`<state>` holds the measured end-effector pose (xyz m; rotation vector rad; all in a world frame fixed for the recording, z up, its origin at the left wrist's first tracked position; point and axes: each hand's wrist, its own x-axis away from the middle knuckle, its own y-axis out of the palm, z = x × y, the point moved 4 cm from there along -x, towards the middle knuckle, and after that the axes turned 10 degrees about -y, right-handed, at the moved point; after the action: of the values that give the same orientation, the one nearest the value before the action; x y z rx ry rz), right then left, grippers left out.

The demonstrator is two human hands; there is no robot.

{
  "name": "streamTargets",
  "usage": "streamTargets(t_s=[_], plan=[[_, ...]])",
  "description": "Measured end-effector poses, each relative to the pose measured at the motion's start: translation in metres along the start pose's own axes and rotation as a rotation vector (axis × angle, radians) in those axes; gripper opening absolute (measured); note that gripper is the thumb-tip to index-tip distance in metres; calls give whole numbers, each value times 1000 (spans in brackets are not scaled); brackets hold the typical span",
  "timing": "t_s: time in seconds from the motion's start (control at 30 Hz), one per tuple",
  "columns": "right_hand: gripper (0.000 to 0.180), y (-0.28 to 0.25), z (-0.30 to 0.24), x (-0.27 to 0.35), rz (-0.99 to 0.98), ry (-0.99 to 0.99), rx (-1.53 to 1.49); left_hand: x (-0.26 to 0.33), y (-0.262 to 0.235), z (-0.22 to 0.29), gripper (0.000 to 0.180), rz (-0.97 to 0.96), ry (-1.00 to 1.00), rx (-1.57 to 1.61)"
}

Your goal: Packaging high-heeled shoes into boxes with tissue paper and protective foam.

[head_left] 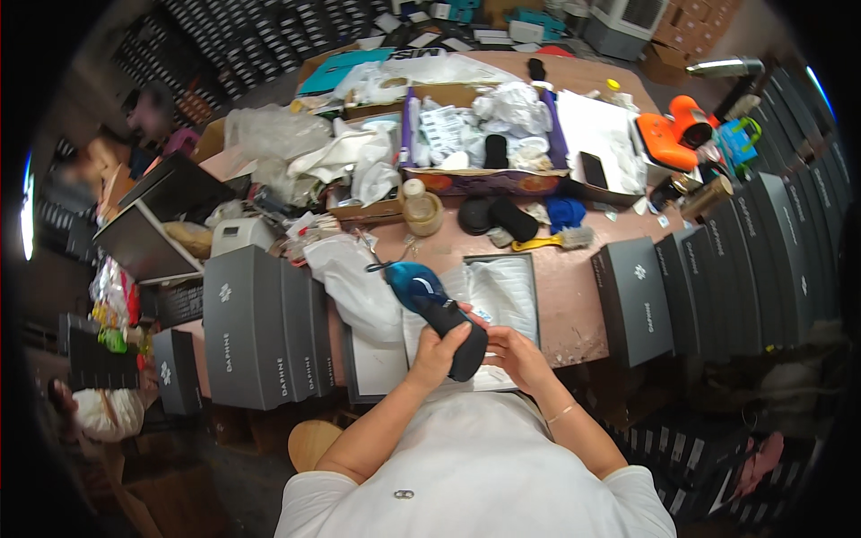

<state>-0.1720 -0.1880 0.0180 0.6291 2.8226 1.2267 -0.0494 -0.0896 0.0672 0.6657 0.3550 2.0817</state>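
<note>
A blue and black shoe is held at a slant above the table, its glossy blue end pointing away to the left and a thin loop sticking out there. My left hand is closed around its black near end, thumb on top. At that same end, my right hand has bent fingers up against the shoe's right side; whether they pinch anything is hidden. Underneath lies an open dark grey shoebox with white tissue paper. A white-lined tray or lid is to its left.
Grey shoeboxes stand upright at left and right. Farther back are a glue bottle in a jar, a yellow-handled brush, a purple carton of crumpled paper, a phone and an orange device.
</note>
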Motion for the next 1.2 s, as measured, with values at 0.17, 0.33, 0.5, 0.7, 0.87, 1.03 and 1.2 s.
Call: streamTargets(t_s=[0.17, 0.33, 0.5, 0.7, 0.87, 1.03, 1.2], plan=[[31, 4, -4, 3, 24, 11, 292, 7, -2, -2, 32, -12, 43, -223], [30, 0, 3, 3, 22, 36, 310, 10, -4, -3, 27, -34, 134, -362], [32, -9, -2, 0, 11, 18, 548, 12, -26, -10, 29, 34, 23, -250], [34, -13, -54, -18, 44, -219, 990, 21, -72, 7, 35, -15, -190, -438], [29, 8, -50, -32, -113, -137, 942, 27, -47, 2, 45, -124, -347, 5], [30, -56, -73, -68, 58, -288, 1222, 26, -34, -12, 33, -9, -319, 111], [41, -96, -119, -174, 139, -558, 1568, 17, -10, -21, 29, 5, -313, 34]])
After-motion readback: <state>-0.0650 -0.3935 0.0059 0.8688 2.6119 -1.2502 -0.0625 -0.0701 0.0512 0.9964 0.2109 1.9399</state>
